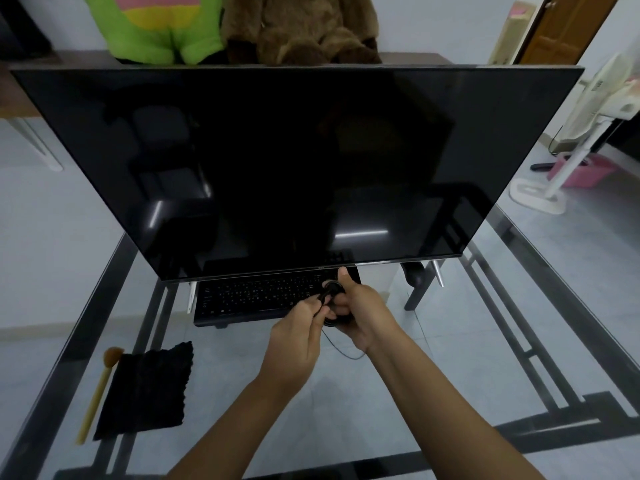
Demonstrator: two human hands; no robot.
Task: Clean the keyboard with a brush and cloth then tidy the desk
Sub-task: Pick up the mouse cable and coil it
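Landmark = keyboard (263, 296), black, on the glass table (398, 393) under the bottom edge of a big dark monitor (277, 161). Its long axis runs left-right, parallel to the monitor edge; key rows face the person.

Far left of keyboard & nearer the person: brush (98, 393), pale yellow handle w/ tan bristles. Long axis runs near-to-far, tilted slightly right; bristle end points away from the person, toward the keyboard side, handle end toward the near table edge. Just right of it, touching or nearly so (can't tell): black cloth (147, 389), lying flat, roughly square, its far corner closest to the keyboard's left front corner but apart from it.

At keyboard's right end: left hand (294, 348), fingers curled, pinching a thin black cable (341, 348) which loops down toward the person. Right hand (360, 313) is closed around a coiled bundle of the same cable (332, 289), thumb up, held over the keyboard's right end. Whether the coil touches the keys — can't tell.

Behind the monitor, far from the keyboard: green plush (152, 29) & brown plush (298, 29). Well right of keyboard, on the floor: white fan (588, 133) & pink basin (585, 174); contents not visible.
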